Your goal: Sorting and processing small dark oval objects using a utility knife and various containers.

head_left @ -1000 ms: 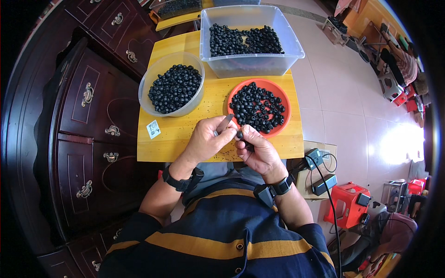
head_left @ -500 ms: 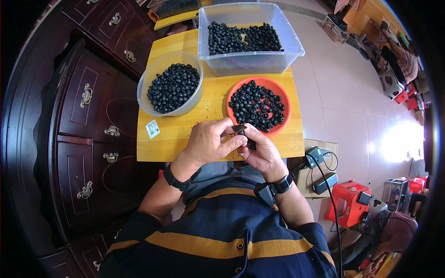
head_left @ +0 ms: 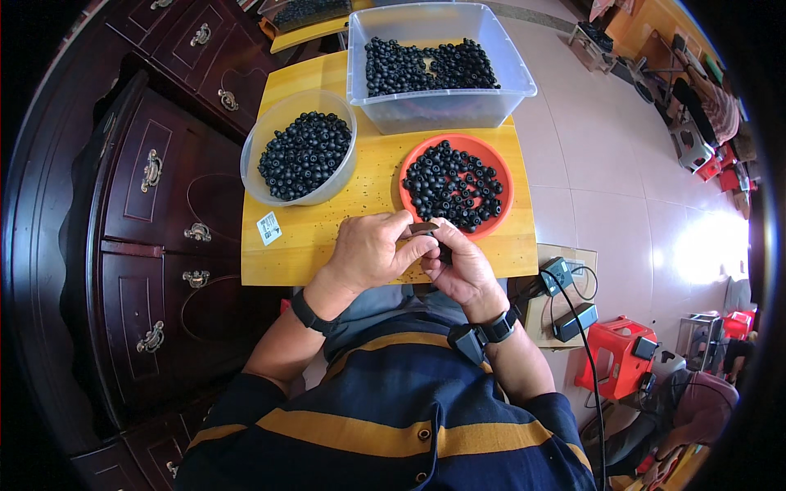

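My left hand (head_left: pixel 370 252) is closed on a small dark blade (head_left: pixel 423 228), whose handle end is hidden by the fingers. Pinched in my right hand (head_left: pixel 463 268) is a small black rounded piece (head_left: pixel 444 252), mostly covered by fingers. The blade lies against or just above this piece; I cannot tell which. Just beyond the hands stands an orange-red round dish (head_left: pixel 510 192) with many black bead-like pieces (head_left: pixel 446 182), some showing holes. To its left is a clear round tub (head_left: pixel 252 176) heaped with similar black pieces (head_left: pixel 304 155).
A large clear rectangular bin (head_left: pixel 450 114) with more black pieces stands at the far edge of the yellow table (head_left: pixel 327 233). A white label (head_left: pixel 268 228) and dark crumbs lie on the tabletop. Dark wooden drawers (head_left: pixel 139 172) flank the left; a cable (head_left: pixel 585 344) and red stool (head_left: pixel 616 356) are right.
The blade has shifted slightly and shows a longer stretch between my hands. Both hands keep nearly the same place and grip.
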